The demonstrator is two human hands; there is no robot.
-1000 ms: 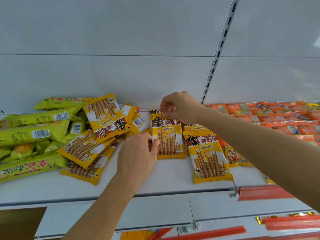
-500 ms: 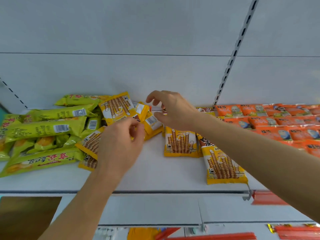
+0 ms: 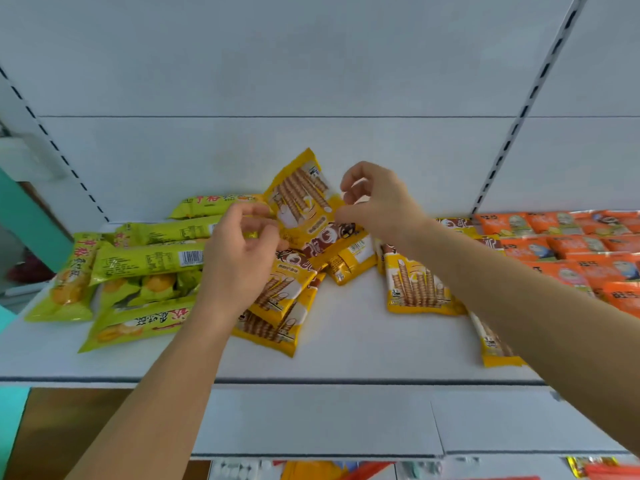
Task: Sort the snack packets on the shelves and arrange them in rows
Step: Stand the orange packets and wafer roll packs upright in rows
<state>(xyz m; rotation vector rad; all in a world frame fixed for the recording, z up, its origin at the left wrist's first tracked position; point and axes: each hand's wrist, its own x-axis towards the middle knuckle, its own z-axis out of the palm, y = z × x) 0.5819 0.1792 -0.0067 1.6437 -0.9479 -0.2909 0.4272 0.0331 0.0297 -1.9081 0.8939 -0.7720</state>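
A yellow wafer-roll packet (image 3: 304,202) stands tilted up above a loose pile of the same packets (image 3: 277,306) on the white shelf (image 3: 346,344). My left hand (image 3: 242,261) holds its lower left edge with curled fingers. My right hand (image 3: 377,199) pinches its right edge between thumb and fingers. To the right, a wafer-roll packet (image 3: 415,285) lies flat and upright, and another (image 3: 495,344) lies nearer the front edge, partly under my right forearm.
Long yellow-green corn snack packets (image 3: 145,261) lie in a heap at the shelf's left. Orange packets (image 3: 571,244) lie in rows on the right section. A slotted upright (image 3: 512,133) divides the back wall. A lower shelf (image 3: 311,424) shows below.
Both hands left the flat packets on the right and moved left to the pile. One packet has come up off the pile between them. The view has shifted left.
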